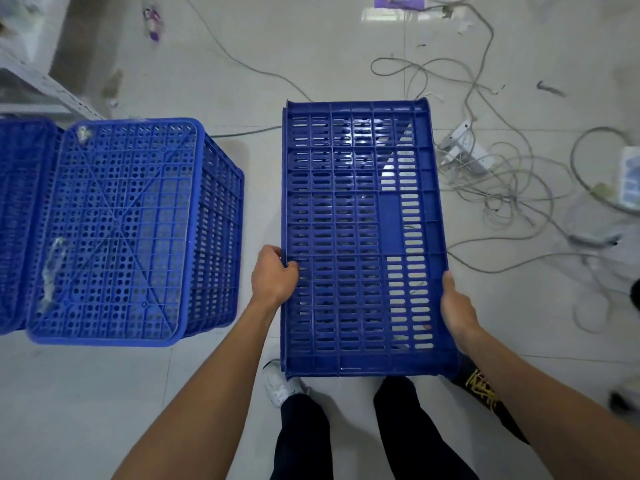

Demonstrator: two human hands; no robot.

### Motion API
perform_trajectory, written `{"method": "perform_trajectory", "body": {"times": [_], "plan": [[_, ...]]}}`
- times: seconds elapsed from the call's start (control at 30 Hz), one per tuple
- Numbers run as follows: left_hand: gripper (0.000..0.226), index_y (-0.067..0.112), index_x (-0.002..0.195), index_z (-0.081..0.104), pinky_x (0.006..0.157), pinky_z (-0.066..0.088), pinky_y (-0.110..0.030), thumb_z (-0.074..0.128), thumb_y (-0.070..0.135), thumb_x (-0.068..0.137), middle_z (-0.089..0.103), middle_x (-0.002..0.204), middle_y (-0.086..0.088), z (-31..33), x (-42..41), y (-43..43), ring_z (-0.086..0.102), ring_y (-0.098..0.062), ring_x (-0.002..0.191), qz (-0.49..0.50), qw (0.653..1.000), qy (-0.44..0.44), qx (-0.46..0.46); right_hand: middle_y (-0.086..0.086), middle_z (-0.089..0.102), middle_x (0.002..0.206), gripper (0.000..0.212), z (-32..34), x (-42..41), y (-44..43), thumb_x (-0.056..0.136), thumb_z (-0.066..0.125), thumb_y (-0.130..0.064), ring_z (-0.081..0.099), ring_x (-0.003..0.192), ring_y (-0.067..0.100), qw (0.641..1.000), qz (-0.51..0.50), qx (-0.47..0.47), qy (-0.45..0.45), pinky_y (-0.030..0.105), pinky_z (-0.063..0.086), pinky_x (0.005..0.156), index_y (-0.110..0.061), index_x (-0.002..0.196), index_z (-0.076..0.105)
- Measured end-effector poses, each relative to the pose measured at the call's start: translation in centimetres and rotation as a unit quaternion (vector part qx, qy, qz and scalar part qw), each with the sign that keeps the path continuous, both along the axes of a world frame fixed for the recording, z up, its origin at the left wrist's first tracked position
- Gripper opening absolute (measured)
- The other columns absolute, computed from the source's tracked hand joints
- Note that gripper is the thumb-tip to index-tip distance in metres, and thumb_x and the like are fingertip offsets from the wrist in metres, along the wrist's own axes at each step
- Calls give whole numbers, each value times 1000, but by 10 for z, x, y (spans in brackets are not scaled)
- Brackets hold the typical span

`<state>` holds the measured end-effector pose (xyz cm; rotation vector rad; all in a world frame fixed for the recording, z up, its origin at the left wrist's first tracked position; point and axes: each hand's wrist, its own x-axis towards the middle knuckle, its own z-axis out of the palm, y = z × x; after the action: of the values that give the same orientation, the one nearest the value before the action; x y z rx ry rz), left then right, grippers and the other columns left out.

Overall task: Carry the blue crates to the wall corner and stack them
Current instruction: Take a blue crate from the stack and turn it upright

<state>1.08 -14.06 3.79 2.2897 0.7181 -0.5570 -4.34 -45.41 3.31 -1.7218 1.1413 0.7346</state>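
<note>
I hold a blue slotted crate (360,216) in front of me, above the floor, turned so that one perforated side faces up. My left hand (275,275) grips its left edge, thumb on top and fingers curled under. My right hand (455,306) clasps its right edge. To the left stands another blue crate (114,230) upside down, its perforated bottom facing up. A third blue crate (20,216) shows at the left border, partly cut off.
Tangled grey cables (502,188) and a white power strip (464,147) lie on the tiled floor to the right. A grey shelf or table edge (38,88) is at upper left. My legs and a white shoe (280,382) are below the held crate.
</note>
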Motion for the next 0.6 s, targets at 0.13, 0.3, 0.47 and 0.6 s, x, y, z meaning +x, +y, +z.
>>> {"method": "perform_trajectory", "body": {"times": [0.13, 0.3, 0.47, 0.6], "plan": [[31, 9, 124, 48, 89, 54, -47, 55, 16, 94, 58, 119, -11, -2, 14, -4, 62, -30, 99, -18, 1000, 3, 9, 10, 72, 96, 73, 2, 4, -1, 94, 19, -71, 69, 88, 29, 1000, 14, 4, -10, 47, 53, 90, -15, 105, 65], [27, 3, 116, 52, 79, 54, -44, 53, 7, 90, 60, 114, -18, -5, 28, 1, 64, -34, 95, -36, 999, 21, 6, 11, 71, 93, 73, 2, 9, 7, 94, 16, -70, 68, 86, 30, 999, 27, -19, -12, 49, 53, 90, -16, 93, 66], [41, 4, 130, 46, 84, 55, -44, 55, 5, 89, 58, 120, -16, -7, 31, 14, 63, -31, 98, -40, 998, 55, 5, 13, 69, 93, 77, -3, 10, 17, 95, 12, -69, 66, 87, 31, 998, 58, -34, -14, 49, 51, 91, -13, 89, 66], [49, 5, 138, 42, 84, 54, -39, 57, 9, 91, 56, 125, -15, -8, 31, 20, 62, -28, 102, -44, 997, 57, -3, 13, 69, 97, 78, -7, 8, 19, 94, 10, -69, 65, 90, 31, 997, 64, -50, -12, 50, 50, 94, -15, 94, 66]]}}
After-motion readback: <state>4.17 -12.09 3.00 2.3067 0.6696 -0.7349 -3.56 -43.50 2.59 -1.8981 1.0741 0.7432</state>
